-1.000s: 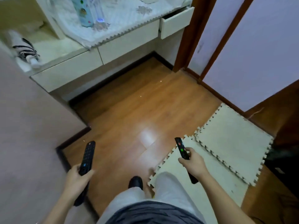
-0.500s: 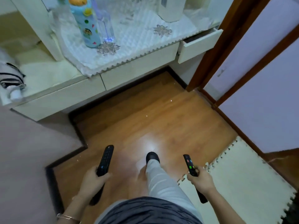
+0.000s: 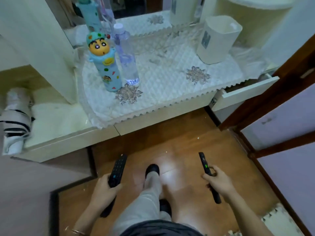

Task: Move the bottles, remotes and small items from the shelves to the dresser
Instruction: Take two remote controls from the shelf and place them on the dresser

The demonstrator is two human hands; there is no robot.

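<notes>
Two remotes in hand, both over the wood floor (image 3: pixel 196 133), short of the dresser (image 3: pixel 163 116). Left hand (image 3: pixel 104 191) had fingers curled tight round the lower half of a wide black remote (image 3: pixel 115 174); long axis ran near-vertical in frame, button end aimed up and slightly right at the dresser front edge, tail end poking out below the palm. Right hand (image 3: pixel 219 183) gripped a slim black remote (image 3: pixel 205 165) with thumb and fingers wrapped round its middle; top end pointed up and a bit left toward the dresser, bottom end sticking out past the heel of the hand, a green button lit on its face. On the dresser top lay a quilted mat (image 3: pixel 162 82); near its left edge stood a cartoon bottle (image 3: pixel 107 68), upright, touching or just beside a clear water bottle (image 3: pixel 127 60), also upright. A white bin (image 3: pixel 216 40) sat at the back right corner, inside hard to make out. Right-end drawer (image 3: pixel 243 92) hung partly open, contents hidden. Striped umbrella (image 3: pixel 15 123) on the lower left counter, cut off by the frame edge, blurred. Mirror behind doubled the bottles, tops cropped
</notes>
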